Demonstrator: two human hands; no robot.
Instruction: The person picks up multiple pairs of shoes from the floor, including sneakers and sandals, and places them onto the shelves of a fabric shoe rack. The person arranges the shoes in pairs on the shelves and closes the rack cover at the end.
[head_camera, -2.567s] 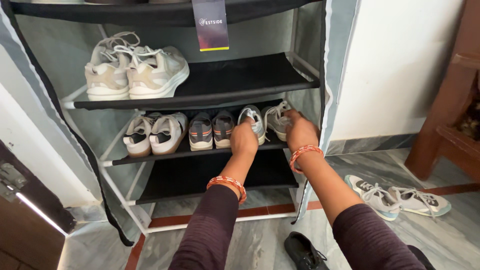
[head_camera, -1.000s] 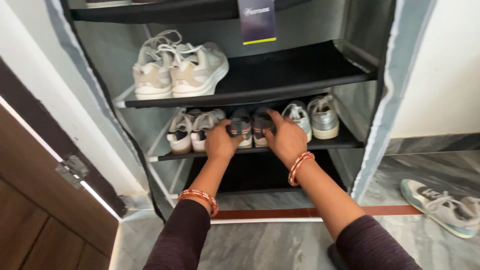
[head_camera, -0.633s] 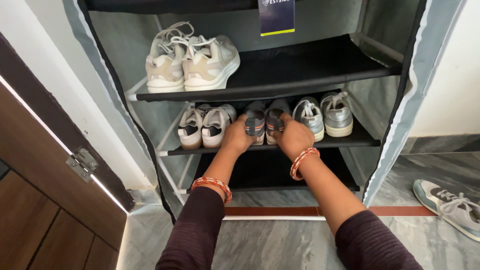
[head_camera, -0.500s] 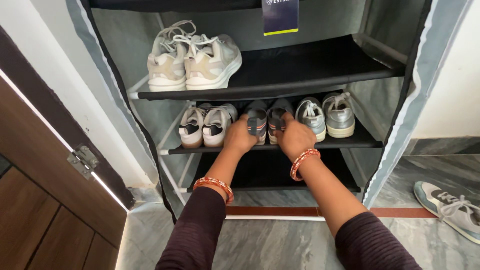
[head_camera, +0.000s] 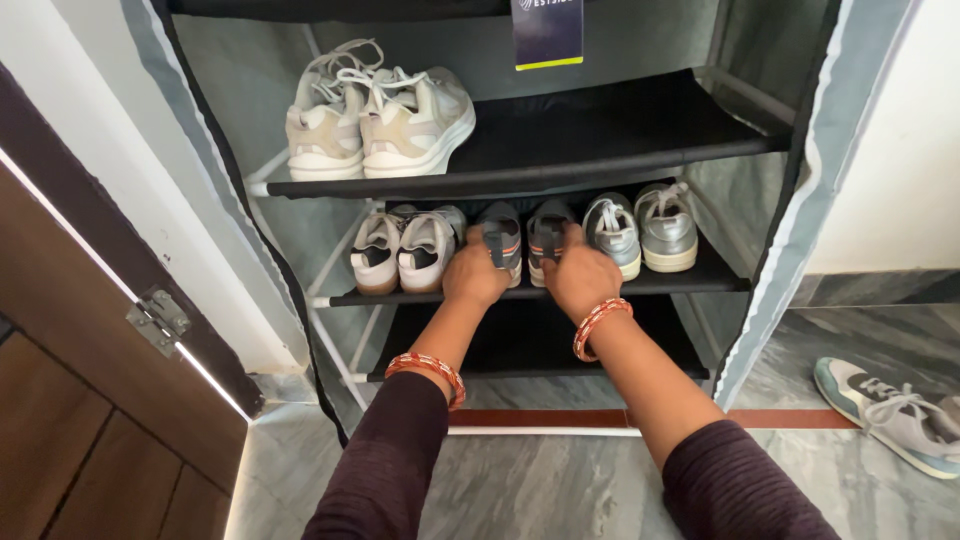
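Observation:
My left hand (head_camera: 474, 274) grips the heel of a small grey shoe with orange trim (head_camera: 500, 234). Its twin (head_camera: 549, 229) sits right beside it, with my right hand (head_camera: 579, 277) on its heel. Both shoes rest side by side on the middle black shelf (head_camera: 700, 275) of a fabric-covered shoe rack. Left of them stands a white pair with dark bows (head_camera: 402, 250). To their right is a grey pair of sneakers (head_camera: 640, 228). I wear red bangles on both wrists.
A beige pair of sneakers (head_camera: 375, 115) sits on the upper shelf (head_camera: 620, 125) under a hanging tag (head_camera: 547, 32). The lowest shelf (head_camera: 540, 340) looks bare. A grey sneaker (head_camera: 885, 412) lies on the tiled floor at right. A wooden door (head_camera: 80, 400) stands at left.
My hands went from the grey pair at the shelf's right to the small grey-and-orange pair in the middle. The view swung right and closer to the rack.

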